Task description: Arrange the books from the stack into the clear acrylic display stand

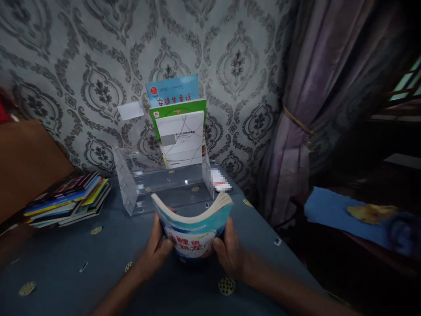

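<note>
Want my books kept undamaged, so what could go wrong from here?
The blue book, bowed between the left hand and the right hand, might crease if squeezed harder. The clear rack is close beyond it, so a careless forward bump could jolt the upright white booklet there. The uneven stack of books on the left might slide if knocked.

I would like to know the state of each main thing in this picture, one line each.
Held book: bent into a curve
Left hand: gripping the book's left edge
Right hand: gripping its right edge
Clear rack: standing on the table
Rack books: propped upright
Book pile: unevenly stacked
Curtain: tied back
</note>
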Available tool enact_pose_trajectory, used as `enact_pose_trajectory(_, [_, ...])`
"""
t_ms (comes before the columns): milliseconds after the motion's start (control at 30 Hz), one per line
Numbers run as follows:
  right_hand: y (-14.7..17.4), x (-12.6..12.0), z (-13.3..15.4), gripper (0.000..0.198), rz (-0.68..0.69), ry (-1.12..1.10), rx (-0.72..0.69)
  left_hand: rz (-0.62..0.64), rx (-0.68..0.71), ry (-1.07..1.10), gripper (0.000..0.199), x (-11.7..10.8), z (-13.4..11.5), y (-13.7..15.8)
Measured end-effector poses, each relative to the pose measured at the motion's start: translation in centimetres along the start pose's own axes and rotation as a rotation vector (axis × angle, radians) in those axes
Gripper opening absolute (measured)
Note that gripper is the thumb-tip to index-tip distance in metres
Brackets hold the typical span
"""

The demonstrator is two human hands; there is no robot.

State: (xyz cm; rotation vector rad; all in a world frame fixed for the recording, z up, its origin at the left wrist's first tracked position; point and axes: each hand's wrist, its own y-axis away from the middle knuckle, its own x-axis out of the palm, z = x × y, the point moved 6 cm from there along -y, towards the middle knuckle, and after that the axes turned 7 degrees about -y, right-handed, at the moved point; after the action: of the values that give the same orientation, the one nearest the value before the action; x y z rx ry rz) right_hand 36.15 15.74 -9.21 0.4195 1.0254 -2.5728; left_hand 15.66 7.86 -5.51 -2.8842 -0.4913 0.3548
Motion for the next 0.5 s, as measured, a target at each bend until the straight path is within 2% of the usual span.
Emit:
enact_pose_trajectory(67, [-0.2,-0.7,1.1,0.064,0.005,0.030,-0.015,0.121,0.020,-0.118,0.081,-0.5,-0.9,0.4])
enact_pose_trajectory(133, [-0.7,-1.5,2.3,0.058,0.019,0.062,-0.025,0.192,-0.030,-0.268,0.077,-1.2,-1.1,1.0])
enact_pose_trajectory(233, [-1.2,-2.6,3.8,0.049,0.038,0.086,-0.046,0.152,-0.106,-0.406,0.071,-2.4,-0.5,2.0])
enact_pose_trajectory(333, [-1.2,-3.1,4.8,0.043,0.069,0.045,-0.026,0.064,-0.092,-0.412,0.070,-3.0,-0.2,2.4])
enact_pose_trajectory(500, [-1.3,-3.1,6.2,0.046,0.131,-0.013,-0.009,0.182,-0.123,-0.330,0.057,-2.1,-1.0,1.6])
